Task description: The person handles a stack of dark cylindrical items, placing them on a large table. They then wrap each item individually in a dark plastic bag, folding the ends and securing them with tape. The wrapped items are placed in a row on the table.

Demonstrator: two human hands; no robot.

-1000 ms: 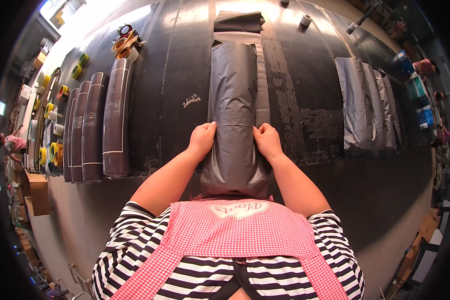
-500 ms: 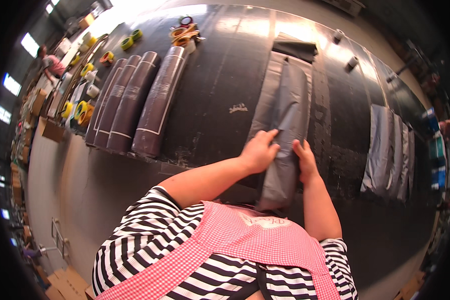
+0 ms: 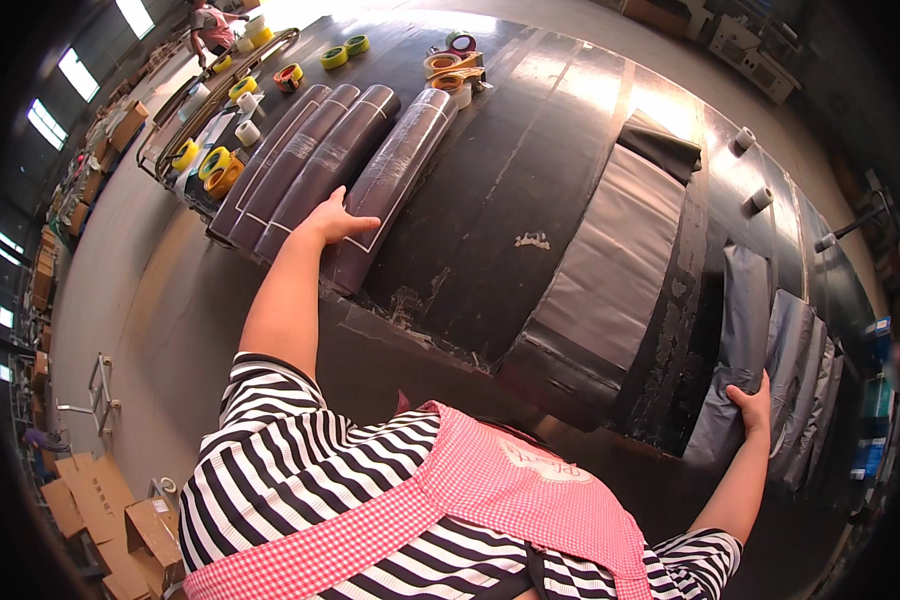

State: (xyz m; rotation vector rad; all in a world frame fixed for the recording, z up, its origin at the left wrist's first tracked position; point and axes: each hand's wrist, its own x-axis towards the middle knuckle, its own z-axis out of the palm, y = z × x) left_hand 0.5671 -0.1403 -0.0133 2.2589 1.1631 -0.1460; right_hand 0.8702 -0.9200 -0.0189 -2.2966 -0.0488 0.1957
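Observation:
On the table's left side, my left hand point(image 3: 330, 220) rests over the near part of a dark brown wrapped roll point(image 3: 405, 160), thumb and fingers apart. At the right, my right hand point(image 3: 753, 405) is closed on the near end of a folded grey plastic sheet point(image 3: 745, 310). That sheet lies beside several more folded grey sheets point(image 3: 790, 350). Between my hands, a flat grey sheet point(image 3: 620, 260) lies lengthwise on the black table, its darker near end at the front edge. Palm and some fingers of my right hand are hidden.
More dark wrapped rolls point(image 3: 320, 160) lie left of the first. Tape rolls point(image 3: 215, 165) sit at the table's left end, others point(image 3: 455, 65) at the back. Small grey cylinders point(image 3: 760, 198) stand at the far right. Cardboard boxes point(image 3: 100, 510) lie on the floor; another person point(image 3: 210, 30) is far left.
My right hand has carried the folded grey sheet from the middle to the pile at the right. My left hand has let go of it and moved left onto a wrapped roll.

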